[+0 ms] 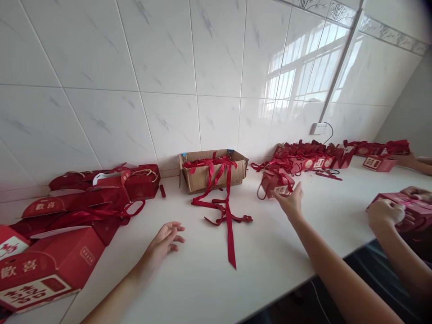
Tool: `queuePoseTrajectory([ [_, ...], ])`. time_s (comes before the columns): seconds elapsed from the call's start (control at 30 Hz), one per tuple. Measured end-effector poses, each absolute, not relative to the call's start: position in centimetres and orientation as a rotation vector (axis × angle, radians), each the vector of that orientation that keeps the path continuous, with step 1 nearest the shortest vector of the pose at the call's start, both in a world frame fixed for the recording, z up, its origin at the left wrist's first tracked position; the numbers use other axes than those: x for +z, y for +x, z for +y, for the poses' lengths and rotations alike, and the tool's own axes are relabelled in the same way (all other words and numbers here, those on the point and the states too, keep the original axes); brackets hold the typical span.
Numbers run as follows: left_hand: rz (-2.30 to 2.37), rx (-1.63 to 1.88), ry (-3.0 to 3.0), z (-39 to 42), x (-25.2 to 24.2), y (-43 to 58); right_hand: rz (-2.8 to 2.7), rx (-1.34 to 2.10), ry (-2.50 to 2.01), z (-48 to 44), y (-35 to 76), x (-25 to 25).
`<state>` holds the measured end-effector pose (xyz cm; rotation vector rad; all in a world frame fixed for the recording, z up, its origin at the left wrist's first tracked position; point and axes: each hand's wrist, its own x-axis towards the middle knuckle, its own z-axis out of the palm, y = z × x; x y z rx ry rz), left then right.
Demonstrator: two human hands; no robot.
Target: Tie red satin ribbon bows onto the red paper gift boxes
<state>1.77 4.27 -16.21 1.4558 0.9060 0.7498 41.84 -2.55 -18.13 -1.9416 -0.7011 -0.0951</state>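
Note:
My left hand [168, 238] hovers over the white table with its fingers loosely curled and apart, holding nothing. My right hand [290, 201] is at the near right corner of a small red gift box [269, 183] tied with a ribbon, thumb across its front and fingers along its right side. A ribbon loop hangs at that box's left. Between my hands, red ribbons [230, 229] spill from a cardboard box [216, 177] onto the table, one long strip reaching toward me.
Red gift boxes [77, 252] crowd the left side. Ribboned boxes [310, 159] line the wall at right, with scissors [329, 175] in front. A co-worker's hands [386, 211] work on a pink-red box [418, 216]; another person's hand [407, 159] is farther back by a box [380, 163].

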Motion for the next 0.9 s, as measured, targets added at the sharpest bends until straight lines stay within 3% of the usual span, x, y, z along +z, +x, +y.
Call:
queuePoseTrajectory([
  [0.2,1.009,0.737,1.609,4.4,-17.3,1.9,-0.939,0.088,-2.345,-2.1,43.9,-22.1],
  [0.43,1.039,0.68,1.904,3.6,-18.7,2.2,-1.169,0.15,-2.53,-2.2,42.0,-22.1],
  [0.9,1.357,0.705,2.473,7.9,-19.3,4.6,-1.349,0.284,-2.366,6.7,30.5,-21.1],
])
